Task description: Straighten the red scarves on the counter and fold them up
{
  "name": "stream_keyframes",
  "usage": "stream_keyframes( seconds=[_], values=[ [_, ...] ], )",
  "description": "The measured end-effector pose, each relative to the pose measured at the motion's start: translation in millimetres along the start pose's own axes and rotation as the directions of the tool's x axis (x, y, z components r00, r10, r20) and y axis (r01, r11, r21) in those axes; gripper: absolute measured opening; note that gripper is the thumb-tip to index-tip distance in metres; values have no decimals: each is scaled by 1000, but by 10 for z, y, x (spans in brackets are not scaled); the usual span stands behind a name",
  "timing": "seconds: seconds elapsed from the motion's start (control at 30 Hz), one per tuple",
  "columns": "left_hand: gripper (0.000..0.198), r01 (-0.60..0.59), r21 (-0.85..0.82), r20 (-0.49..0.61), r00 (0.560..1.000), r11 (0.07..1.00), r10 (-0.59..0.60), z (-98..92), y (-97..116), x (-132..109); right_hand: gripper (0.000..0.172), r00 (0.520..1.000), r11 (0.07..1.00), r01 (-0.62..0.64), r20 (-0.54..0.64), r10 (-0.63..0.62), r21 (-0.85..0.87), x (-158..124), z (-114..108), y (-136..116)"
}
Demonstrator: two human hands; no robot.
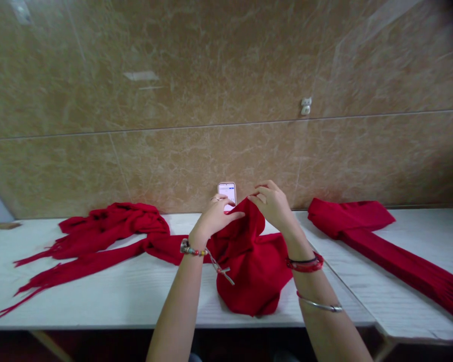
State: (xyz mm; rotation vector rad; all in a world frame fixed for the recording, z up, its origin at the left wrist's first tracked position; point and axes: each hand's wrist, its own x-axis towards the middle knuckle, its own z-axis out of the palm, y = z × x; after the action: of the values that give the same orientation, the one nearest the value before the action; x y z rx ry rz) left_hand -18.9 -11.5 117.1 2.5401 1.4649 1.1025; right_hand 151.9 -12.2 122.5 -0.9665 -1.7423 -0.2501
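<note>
A red cloth (pixel 254 274) lies bunched on the white table at the centre, its upper part lifted toward the wall. My right hand (pixel 272 203) pinches the raised upper corner of this cloth between thumb and fingers. At the cloth's upper left edge is my left hand (pixel 221 216), its thumb and fingers apart, with the palm side hidden; whether it grips the cloth cannot be made out. Just behind my left hand, a phone (pixel 227 191) with a lit screen leans against the wall, its lower part partly covered by the fingers.
On the left of the white table (pixel 109 306), a fringed red scarf (pixel 117 226) lies crumpled, with a strip reaching the central cloth. A folded red scarf (pixel 355 218) extends to the right edge. A small white hook (pixel 305 106) is on the tiled wall.
</note>
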Motion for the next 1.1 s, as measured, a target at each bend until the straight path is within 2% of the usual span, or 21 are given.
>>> stream_keyframes(
  seconds=[0.1, 0.2, 0.33, 0.43, 0.5, 0.57, 0.6, 0.67, 0.7, 0.73, 0.8, 0.83, 0.87, 0.9, 0.93, 0.97, 1.0, 1.03, 1.07, 1.1],
  values=[
    [14, 21, 101, -41, 999, 995, -16, 99, 83, 3, 13, 1000, 1000, 22, -23, -22, 1, -7, 1, -34],
    [15, 99, 190, -142, 987, 977, -72, 138, 61, 13, 13, 996, 999, 31, -88, -32, -11, 9, -53, -78],
    [18, 205, 213, -223, 962, 955, -157, -40, -126, 1, 12, 970, 995, -64, -239, 43, -78, 26, -175, 20],
    [25, 196, 200, -243, 959, 960, -146, -222, -290, -39, 13, 953, 956, -230, -243, 183, -181, -41, -167, 274],
    [30, 189, 229, -203, 969, 955, -144, -256, -378, -70, 15, 940, 904, -339, -123, 317, -262, -121, -80, 463],
    [31, 191, 273, -58, 982, 943, -182, -201, -432, -90, 16, 917, 877, -368, 38, 398, -307, -182, 29, 587],
    [30, 194, 293, 26, 977, 936, -211, -154, -439, -92, 17, 912, 885, -356, 93, 399, -301, -191, 68, 607],
    [24, 200, 307, 118, 962, 930, -246, -70, -402, -79, 17, 940, 927, -302, 90, 328, -223, -152, 79, 552],
    [22, 195, 294, 103, 967, 936, -234, -50, -355, -65, 17, 962, 951, -263, 32, 271, -162, -110, 47, 483],
    [22, 178, 265, 47, 979, 948, -197, -49, -292, -51, 16, 976, 972, -216, -45, 213, -96, -60, -4, 397],
    [25, 124, 185, -171, 981, 975, -92, -92, -147, -31, 15, 972, 993, -114, -207, 114, 12, 28, -122, 220],
    [27, 102, 151, -304, 951, 983, -52, -121, -81, -28, 15, 958, 996, -78, -273, 85, 37, 52, -164, 156],
    [28, 103, 131, -434, 900, 986, -36, -140, -31, -29, 16, 945, 997, -63, -318, 73, 41, 56, -182, 124],
    [27, 122, 128, -506, 862, 984, -41, -145, -1, -36, 16, 938, 997, -74, -336, 78, 25, 39, -170, 128],
    [25, 162, 135, -497, 865, 978, -74, -134, 8, -46, 16, 942, 994, -108, -321, 101, -6, 0, -129, 167],
    [21, 211, 151, -418, 899, 966, -131, -108, -1, -60, 15, 957, 987, -153, -257, 137, -42, -54, -67, 233],
    [16, 254, 174, -272, 941, 951, -201, -78, -19, -74, 15, 969, 976, -202, -162, 187, -82, -115, 5, 314],
    [14, 291, 191, -113, 955, 937, -274, -53, -38, -88, 15, 969, 961, -247, -36, 245, -122, -172, 71, 395],
    [14, 310, 196, -28, 950, 930, -311, -43, -49, -98, 17, 954, 949, -277, 76, 291, -148, -212, 120, 462],
    [15, 310, 187, -27, 950, 932, -310, -50, -49, -103, 18, 942, 941, -299, 107, 317, -158, -229, 143, 502]
  ],
)
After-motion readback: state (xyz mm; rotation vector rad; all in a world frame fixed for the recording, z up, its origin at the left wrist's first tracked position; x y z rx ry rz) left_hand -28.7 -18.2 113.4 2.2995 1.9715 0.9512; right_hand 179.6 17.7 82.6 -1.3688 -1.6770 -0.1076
